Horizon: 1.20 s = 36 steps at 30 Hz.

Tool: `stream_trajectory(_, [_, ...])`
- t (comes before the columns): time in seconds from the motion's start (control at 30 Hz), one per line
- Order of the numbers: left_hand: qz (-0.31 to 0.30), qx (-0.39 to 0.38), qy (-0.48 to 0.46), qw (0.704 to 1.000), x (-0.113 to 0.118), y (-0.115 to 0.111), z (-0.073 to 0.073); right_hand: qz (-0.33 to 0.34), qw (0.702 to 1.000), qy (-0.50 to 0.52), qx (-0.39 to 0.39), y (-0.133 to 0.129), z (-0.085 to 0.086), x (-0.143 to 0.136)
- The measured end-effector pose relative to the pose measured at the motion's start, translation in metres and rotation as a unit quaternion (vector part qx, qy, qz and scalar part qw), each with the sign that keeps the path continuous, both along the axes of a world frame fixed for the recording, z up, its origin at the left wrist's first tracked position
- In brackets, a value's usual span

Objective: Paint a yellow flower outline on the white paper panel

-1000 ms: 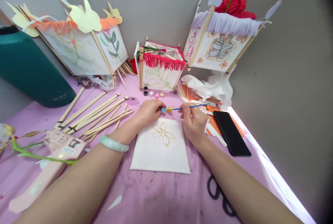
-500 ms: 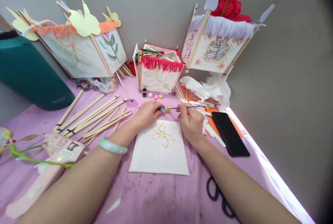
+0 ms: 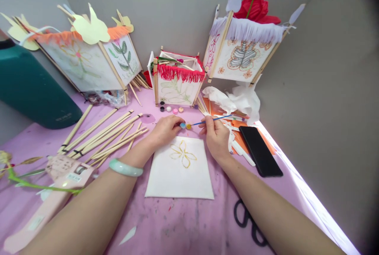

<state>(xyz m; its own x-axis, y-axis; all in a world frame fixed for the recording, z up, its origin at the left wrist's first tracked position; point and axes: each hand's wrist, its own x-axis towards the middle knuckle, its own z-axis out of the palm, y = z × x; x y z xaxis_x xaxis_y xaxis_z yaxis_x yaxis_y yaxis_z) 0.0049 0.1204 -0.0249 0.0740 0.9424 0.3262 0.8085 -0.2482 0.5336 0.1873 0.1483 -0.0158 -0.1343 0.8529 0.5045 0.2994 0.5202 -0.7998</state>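
Observation:
My left hand (image 3: 167, 129), with a jade bangle (image 3: 126, 167) on the wrist, pinches a small blue paint pot (image 3: 182, 125) just beyond the canvas. Beside that pot, touching or nearly so, is a yellow paint pot (image 3: 188, 126). Held between the closed fingers of my right hand (image 3: 216, 136) is a thin blue paintbrush (image 3: 211, 119), its tip pointing left at the yellow pot. Below both hands lies a white canvas panel (image 3: 180, 182) with a five-petalled flower outlined in yellow.
Several wooden sticks (image 3: 109, 138) lie left, near a teal bottle (image 3: 35, 89). Decorated lanterns (image 3: 182, 91) stand along the wall. A black phone (image 3: 260, 150) and scissors (image 3: 250, 223) are at right. More paint pots (image 3: 175, 111) sit behind my hands.
The paintbrush has tilted more steeply, its handle end rising slightly while the tip stays at the yellow pot. The whole view has shifted a little; my left hand keeps its grip.

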Motion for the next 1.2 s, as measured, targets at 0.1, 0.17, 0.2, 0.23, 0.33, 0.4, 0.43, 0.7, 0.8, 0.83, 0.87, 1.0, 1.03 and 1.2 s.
stream_trajectory(0.1, [0.004, -0.008, 0.0, 1.0, 0.0, 0.0, 0.0, 0.016, 1.0, -0.009, -0.005, 0.002, -0.001, 0.0])
stream_trajectory(0.17, [0.006, -0.012, -0.001, 1.0, 0.0, 0.0, 0.0, 0.026, 1.0, -0.002, -0.012, 0.002, -0.001, 0.001])
stream_trajectory(0.2, [0.007, -0.012, -0.001, 1.0, 0.0, 0.0, 0.001, 0.019, 1.0, 0.012, -0.013, 0.001, 0.0, 0.001])
stream_trajectory(0.23, [0.007, -0.012, 0.0, 1.0, 0.0, 0.0, 0.001, 0.006, 0.999, 0.033, -0.012, -0.001, 0.002, 0.001])
stream_trajectory(0.33, [0.009, -0.006, 0.005, 1.0, 0.001, 0.0, 0.002, 0.002, 0.996, 0.086, -0.002, -0.011, 0.008, 0.003])
stream_trajectory(0.4, [0.012, -0.001, 0.009, 1.0, 0.001, 0.0, 0.002, 0.049, 0.995, 0.085, 0.005, -0.019, 0.013, 0.003])
stream_trajectory(0.43, [0.013, -0.001, 0.01, 1.0, 0.002, -0.001, 0.003, 0.075, 0.994, 0.074, 0.01, -0.023, 0.014, 0.004])
stream_trajectory(0.7, [0.017, -0.006, 0.004, 1.0, 0.002, -0.003, 0.005, 0.124, 0.986, -0.043, 0.099, -0.035, 0.017, 0.002])
stream_trajectory(0.8, [0.019, -0.008, 0.005, 1.0, 0.003, -0.002, 0.004, 0.128, 0.984, -0.057, 0.109, -0.034, 0.016, 0.002])
stream_trajectory(0.83, [0.02, -0.008, 0.005, 1.0, 0.003, -0.002, 0.004, 0.129, 0.983, -0.059, 0.112, -0.033, 0.015, 0.002])
stream_trajectory(0.87, [0.02, -0.007, 0.005, 1.0, 0.003, -0.002, 0.004, 0.131, 0.983, -0.061, 0.114, -0.033, 0.015, 0.002])
stream_trajectory(1.0, [0.018, -0.002, 0.003, 1.0, 0.003, -0.002, 0.004, 0.134, 0.981, -0.063, 0.123, -0.033, 0.015, 0.002])
stream_trajectory(1.03, [0.018, -0.003, 0.002, 1.0, 0.003, -0.002, 0.004, 0.135, 0.981, -0.062, 0.126, -0.033, 0.015, 0.002])
stream_trajectory(1.2, [0.018, -0.008, 0.0, 1.0, 0.003, -0.003, 0.005, 0.136, 0.979, -0.07, 0.132, -0.031, 0.013, 0.001])
